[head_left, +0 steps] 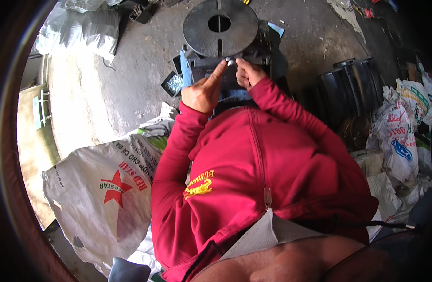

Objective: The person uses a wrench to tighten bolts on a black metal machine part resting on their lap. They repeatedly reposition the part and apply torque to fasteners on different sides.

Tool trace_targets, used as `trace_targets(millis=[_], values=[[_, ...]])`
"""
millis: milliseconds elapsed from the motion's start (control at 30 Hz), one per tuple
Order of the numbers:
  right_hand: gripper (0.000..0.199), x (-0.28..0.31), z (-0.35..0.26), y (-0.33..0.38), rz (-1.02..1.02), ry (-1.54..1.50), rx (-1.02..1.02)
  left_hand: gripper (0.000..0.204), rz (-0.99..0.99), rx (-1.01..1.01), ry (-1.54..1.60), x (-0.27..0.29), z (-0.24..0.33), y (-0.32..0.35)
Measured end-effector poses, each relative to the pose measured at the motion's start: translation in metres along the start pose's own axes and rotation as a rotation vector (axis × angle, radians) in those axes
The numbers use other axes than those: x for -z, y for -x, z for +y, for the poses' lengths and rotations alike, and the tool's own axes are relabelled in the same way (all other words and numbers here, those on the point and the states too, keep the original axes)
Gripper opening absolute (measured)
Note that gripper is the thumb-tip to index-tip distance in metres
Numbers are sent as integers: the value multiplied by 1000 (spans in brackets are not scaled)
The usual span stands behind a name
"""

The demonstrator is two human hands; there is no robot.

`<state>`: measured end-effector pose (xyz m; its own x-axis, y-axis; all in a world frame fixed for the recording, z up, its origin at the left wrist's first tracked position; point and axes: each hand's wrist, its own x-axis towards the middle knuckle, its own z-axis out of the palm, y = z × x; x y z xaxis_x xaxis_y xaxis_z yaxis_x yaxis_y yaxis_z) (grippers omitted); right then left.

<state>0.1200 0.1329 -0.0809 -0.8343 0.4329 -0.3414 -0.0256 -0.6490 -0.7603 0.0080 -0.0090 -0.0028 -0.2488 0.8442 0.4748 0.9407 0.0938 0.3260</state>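
In front of me a dark round disc (202, 23) with a centre hole and slots lies flat on top of a dark body. At its near edge my left hand (201, 95) reaches in, fingers closed together and one finger stretched to the rim. Across from it my right hand (248, 74) has its fingers curled in, with the index fingertip near the same spot. Between the fingertips shows a small whitish, shiny piece (230, 62), too small to name. Which fingers grip it is hard to see.
Left of the disc stands a small black bin (172, 84) with shiny bits inside. Large black spools (350, 87) stand at the right. Printed white sacks (103, 188) lie at the left, with more plastic sacks (399, 136) at the right. Clear plastic bags (79, 30) sit far left.
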Motion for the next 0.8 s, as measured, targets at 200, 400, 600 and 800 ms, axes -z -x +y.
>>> trace_targets(millis=[200, 400, 600, 800], values=[[46, -7, -6, 5, 17, 12, 32, 52, 43, -10, -91, -2, 0, -7], [45, -3, -9, 5, 1, -65, 15, 52, 42, 18, -53, 12, 5, -15], [42, -6, -7, 1, 13, -94, 21, 46, -67, 113, -62, 0, -8, 3], [46, -7, -6, 7, 5, -34, 17, 46, 137, 8, 24, -2, -8, -9]])
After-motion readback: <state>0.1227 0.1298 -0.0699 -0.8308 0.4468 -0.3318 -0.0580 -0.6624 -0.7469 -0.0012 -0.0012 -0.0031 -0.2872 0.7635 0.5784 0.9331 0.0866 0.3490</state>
